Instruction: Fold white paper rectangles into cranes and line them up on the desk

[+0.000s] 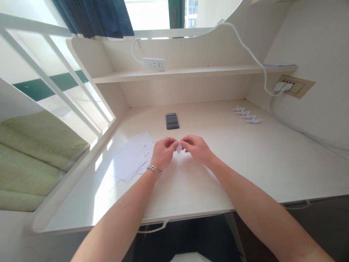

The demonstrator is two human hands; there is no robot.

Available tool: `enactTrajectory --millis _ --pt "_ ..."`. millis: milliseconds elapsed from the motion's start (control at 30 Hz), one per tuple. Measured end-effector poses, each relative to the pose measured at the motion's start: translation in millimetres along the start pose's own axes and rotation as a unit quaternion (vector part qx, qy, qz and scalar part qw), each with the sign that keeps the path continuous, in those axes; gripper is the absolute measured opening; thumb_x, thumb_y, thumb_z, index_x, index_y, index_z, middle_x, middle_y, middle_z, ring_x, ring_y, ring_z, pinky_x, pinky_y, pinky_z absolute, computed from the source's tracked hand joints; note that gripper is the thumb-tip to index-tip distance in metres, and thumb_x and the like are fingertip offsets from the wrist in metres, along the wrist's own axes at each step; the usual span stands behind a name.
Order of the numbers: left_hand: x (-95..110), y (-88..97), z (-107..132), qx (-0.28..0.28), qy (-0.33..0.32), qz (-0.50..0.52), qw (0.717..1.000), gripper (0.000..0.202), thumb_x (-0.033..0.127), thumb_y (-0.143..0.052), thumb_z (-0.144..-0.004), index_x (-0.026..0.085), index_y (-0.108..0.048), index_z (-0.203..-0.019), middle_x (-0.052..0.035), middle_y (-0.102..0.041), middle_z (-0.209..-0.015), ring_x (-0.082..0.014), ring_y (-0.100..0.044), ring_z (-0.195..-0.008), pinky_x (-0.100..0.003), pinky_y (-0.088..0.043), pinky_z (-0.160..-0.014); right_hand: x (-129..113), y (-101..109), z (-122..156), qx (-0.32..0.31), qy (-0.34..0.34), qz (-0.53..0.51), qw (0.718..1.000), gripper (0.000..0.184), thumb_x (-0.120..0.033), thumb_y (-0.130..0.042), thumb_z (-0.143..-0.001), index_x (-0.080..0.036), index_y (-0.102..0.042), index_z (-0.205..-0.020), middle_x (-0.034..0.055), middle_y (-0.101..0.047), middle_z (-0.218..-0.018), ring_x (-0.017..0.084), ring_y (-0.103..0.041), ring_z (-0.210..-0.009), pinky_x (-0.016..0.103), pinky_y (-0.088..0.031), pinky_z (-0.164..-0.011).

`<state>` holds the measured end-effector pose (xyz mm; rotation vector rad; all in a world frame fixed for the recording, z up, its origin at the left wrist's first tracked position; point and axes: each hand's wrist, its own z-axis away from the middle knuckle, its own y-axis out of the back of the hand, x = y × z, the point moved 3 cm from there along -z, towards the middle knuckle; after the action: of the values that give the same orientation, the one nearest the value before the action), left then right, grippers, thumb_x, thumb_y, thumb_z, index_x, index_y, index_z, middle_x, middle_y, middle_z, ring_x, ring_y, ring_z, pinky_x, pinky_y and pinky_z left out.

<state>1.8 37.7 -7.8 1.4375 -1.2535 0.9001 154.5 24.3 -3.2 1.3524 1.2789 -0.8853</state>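
A small folded piece of white paper [179, 148] is pinched between my two hands, just above the middle of the desk. My left hand [164, 152], with a ring and a chain bracelet at the wrist, grips its left side between thumb and fingers. On the other side my right hand [196, 148] pinches the paper's upper right edge. The fingers cover much of the paper, so its exact folds cannot be made out. Loose white sheets of paper [131, 156] lie to the left of my left hand. Several folded paper cranes [254, 120] stand in a row at the back right.
A dark phone-like object [172, 121], blurred out, lies behind my hands. On the shelf [191, 72] sits a white power strip [154, 64]. A white cable [247, 47] runs to the wall socket [296, 86] at right. Sunlight falls across the desk's left side.
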Motion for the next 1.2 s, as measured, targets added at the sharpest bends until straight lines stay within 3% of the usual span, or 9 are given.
enactTrajectory --millis 100,233,500,700,833,1000,1200 --pt "-1 -0.4 0 -0.008 0.017 0.049 0.999 0.022 0.035 -0.072 -0.07 0.014 -0.069 -0.076 -0.0058 -0.07 -0.072 -0.0167 -0.063 -0.067 -0.03 -0.051 -0.068 4 1 -1 -0.01 -0.008 0.003 1.0 0.018 -0.036 -0.06 -0.08 -0.019 -0.063 -0.079 0.0041 -0.067 -0.076 0.017 -0.062 -0.072 0.03 -0.05 -0.066" --pt "-1 -2.3 1 -0.034 0.014 0.076 0.996 0.027 0.038 -0.072 -0.072 0.014 -0.069 -0.084 -0.0068 -0.071 -0.076 -0.0171 -0.064 -0.071 -0.032 -0.051 -0.072 5 6 -2 0.03 0.022 0.038 0.999 0.015 -0.035 -0.058 -0.081 -0.02 -0.062 -0.079 0.004 -0.068 -0.076 0.018 -0.063 -0.074 0.032 -0.048 -0.07" --pt "6 2.2 2 0.001 -0.032 -0.065 0.997 0.018 0.035 -0.064 -0.077 0.017 -0.064 -0.072 -0.0019 -0.066 -0.067 -0.0139 -0.058 -0.061 -0.026 -0.043 -0.058 0 5 1 0.013 0.04 0.066 0.997 0.015 -0.034 -0.057 -0.083 -0.021 -0.063 -0.081 0.0031 -0.068 -0.079 0.018 -0.062 -0.078 0.032 -0.046 -0.072" --pt "5 0.6 2 -0.003 -0.042 -0.108 0.993 0.017 0.034 -0.061 -0.081 0.018 -0.065 -0.079 -0.0028 -0.068 -0.076 -0.0149 -0.06 -0.067 -0.027 -0.045 -0.063 -6 8 3 0.046 0.057 0.111 0.991 0.012 -0.031 -0.058 -0.082 -0.021 -0.064 -0.078 0.0033 -0.069 -0.081 0.018 -0.062 -0.079 0.032 -0.046 -0.073" --pt "4 2.6 1 0.025 -0.071 -0.156 0.985 0.012 0.03 -0.062 -0.08 0.019 -0.067 -0.082 -0.0035 -0.07 -0.082 -0.0154 -0.062 -0.072 -0.029 -0.047 -0.069 -8 7 3 0.056 0.064 0.093 0.992 0.015 -0.028 -0.061 -0.079 -0.022 -0.069 -0.09 0.0032 -0.071 -0.084 0.018 -0.064 -0.08 0.032 -0.047 -0.076" --pt "6 3.7 2 0.038 -0.113 -0.167 0.979 0.008 0.028 -0.066 -0.079 0.021 -0.07 -0.08 -0.0028 -0.069 -0.083 -0.0145 -0.06 -0.071 -0.028 -0.047 -0.068 -1 7 0 0.049 0.053 0.066 0.995 0.01 -0.027 -0.062 -0.077 -0.021 -0.07 -0.079 0.0027 -0.07 -0.08 0.017 -0.062 -0.074 0.032 -0.049 -0.073" --pt "9 4.3 4 0.043 -0.153 -0.144 0.977 0.008 0.029 -0.068 -0.08 0.022 -0.072 -0.08 -0.0023 -0.066 -0.08 -0.013 -0.057 -0.068 -0.027 -0.047 -0.064 4 4 -2 0.014 -0.037 -0.053 0.998 0.016 -0.032 -0.07 -0.073 -0.018 -0.069 -0.08 0.0042 -0.068 -0.074 0.015 -0.061 -0.068 0.032 -0.052 -0.069"
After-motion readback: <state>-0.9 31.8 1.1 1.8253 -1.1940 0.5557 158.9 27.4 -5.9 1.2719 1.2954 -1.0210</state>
